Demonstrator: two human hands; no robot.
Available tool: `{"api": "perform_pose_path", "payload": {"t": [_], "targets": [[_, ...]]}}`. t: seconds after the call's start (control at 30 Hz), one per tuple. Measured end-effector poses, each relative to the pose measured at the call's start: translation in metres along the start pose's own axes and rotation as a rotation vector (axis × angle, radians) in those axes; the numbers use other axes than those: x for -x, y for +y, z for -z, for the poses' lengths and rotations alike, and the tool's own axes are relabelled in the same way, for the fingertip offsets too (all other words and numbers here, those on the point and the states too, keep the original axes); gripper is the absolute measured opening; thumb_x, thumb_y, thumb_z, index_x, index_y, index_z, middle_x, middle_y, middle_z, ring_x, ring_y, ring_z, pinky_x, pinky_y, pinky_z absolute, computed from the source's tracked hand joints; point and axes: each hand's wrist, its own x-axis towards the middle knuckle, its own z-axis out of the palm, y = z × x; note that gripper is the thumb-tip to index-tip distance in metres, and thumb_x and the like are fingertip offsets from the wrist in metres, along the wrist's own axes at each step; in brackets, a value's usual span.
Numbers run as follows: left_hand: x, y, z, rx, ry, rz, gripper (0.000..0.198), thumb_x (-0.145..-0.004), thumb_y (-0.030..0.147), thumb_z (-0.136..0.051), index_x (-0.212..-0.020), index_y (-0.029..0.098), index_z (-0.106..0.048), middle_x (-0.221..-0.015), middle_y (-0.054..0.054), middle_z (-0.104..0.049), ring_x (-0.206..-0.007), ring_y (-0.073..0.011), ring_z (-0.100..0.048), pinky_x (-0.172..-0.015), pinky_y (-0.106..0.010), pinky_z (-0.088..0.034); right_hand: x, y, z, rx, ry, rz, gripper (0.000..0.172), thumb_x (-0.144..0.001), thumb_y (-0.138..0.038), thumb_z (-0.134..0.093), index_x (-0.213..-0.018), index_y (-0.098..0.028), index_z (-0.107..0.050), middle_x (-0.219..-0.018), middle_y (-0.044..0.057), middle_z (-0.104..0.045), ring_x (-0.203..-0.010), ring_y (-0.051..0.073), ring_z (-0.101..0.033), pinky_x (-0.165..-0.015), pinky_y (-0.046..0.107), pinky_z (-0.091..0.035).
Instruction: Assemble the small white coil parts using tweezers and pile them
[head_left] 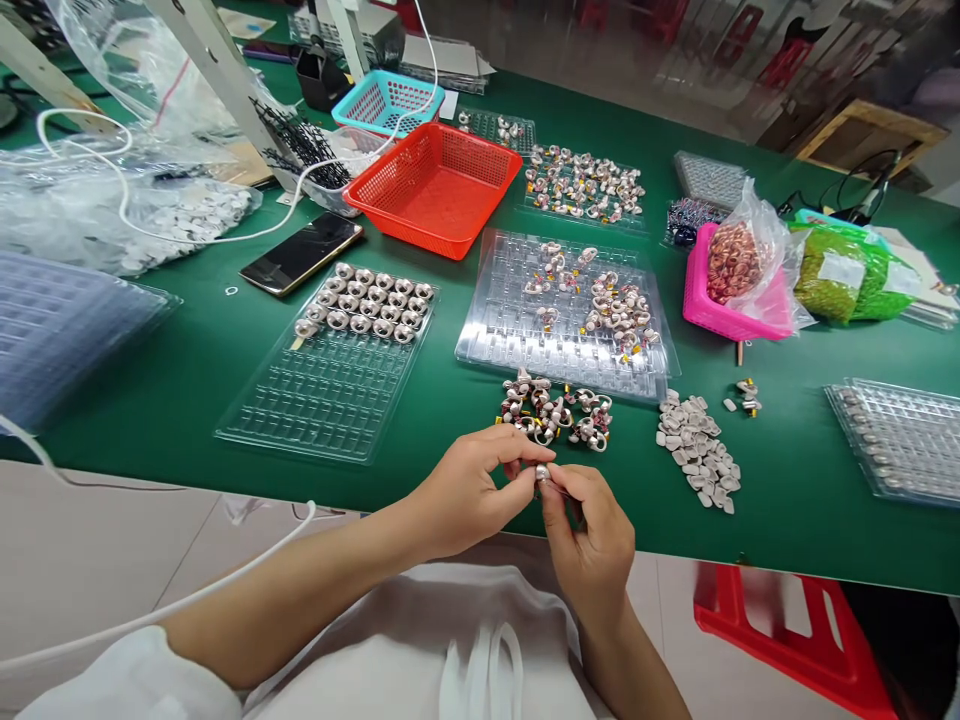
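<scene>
My left hand (472, 490) and my right hand (589, 535) meet at the table's near edge, fingers pinched together on one small silvery coil part (543, 476). Just beyond them lies a loose heap of the same coil parts (555, 408) with copper wire and yellow tips. To the right of that heap is a pile of small grey flat pieces (697, 450). A clear blister tray (322, 390) to the left holds several finished parts in rows at its far end.
A second clear tray (510, 320) holds scattered coil parts. Behind stand a red basket (435, 185), a teal basket (386, 100), a pink bin (712, 300) with a bag of copper coils, a phone (301, 253), and tray stacks at both sides.
</scene>
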Motion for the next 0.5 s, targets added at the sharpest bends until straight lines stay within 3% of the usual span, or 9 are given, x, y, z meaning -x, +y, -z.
{"api": "perform_pose_path", "payload": {"t": [0.1,0.2,0.33,0.5], "targets": [[0.0016,-0.0027,-0.0014,0.027,-0.016,-0.043,0.029,-0.091,0.014,-0.053,-0.109,0.016,-0.076,-0.09,-0.008,-0.074,-0.083,-0.0176,-0.069,-0.076,-0.028,-0.056,0.0006,-0.0003,0.0005,0.002,0.007,-0.051,0.018,-0.094,-0.012,-0.059,-0.107,-0.023,-0.066,-0.091,0.005,-0.072,-0.078,0.018,-0.068,-0.065,0.029,-0.055],[0.001,-0.0048,0.0005,0.064,-0.03,0.022,0.026,-0.092,0.017,-0.058,-0.113,0.016,-0.075,-0.098,-0.008,-0.077,-0.09,-0.0191,-0.07,-0.081,-0.029,-0.056,0.0,-0.0007,0.0028,-0.008,0.005,-0.088,0.016,-0.095,-0.014,-0.06,-0.105,-0.023,-0.067,-0.09,0.004,-0.072,-0.076,0.017,-0.068,-0.064,0.028,-0.054],[-0.0019,-0.0071,0.0042,0.212,-0.057,0.182,0.015,-0.087,0.022,-0.069,-0.098,0.017,-0.077,-0.093,-0.005,-0.079,-0.085,-0.0191,-0.07,-0.077,-0.028,-0.056,-0.0015,0.0006,0.0063,-0.087,-0.024,-0.157,0.012,-0.095,-0.017,-0.06,-0.102,-0.023,-0.067,-0.088,0.002,-0.071,-0.074,0.016,-0.068,-0.063,0.026,-0.053],[-0.0035,-0.0108,0.0039,0.351,-0.051,0.255,0.013,-0.081,0.025,-0.075,-0.09,0.017,-0.079,-0.087,-0.005,-0.079,-0.08,-0.0187,-0.07,-0.074,-0.027,-0.056,-0.0006,0.0035,0.0074,-0.129,-0.046,-0.2,0.01,-0.095,-0.018,-0.061,-0.1,-0.024,-0.068,-0.087,0.001,-0.071,-0.073,0.015,-0.067,-0.063,0.025,-0.052]]}}
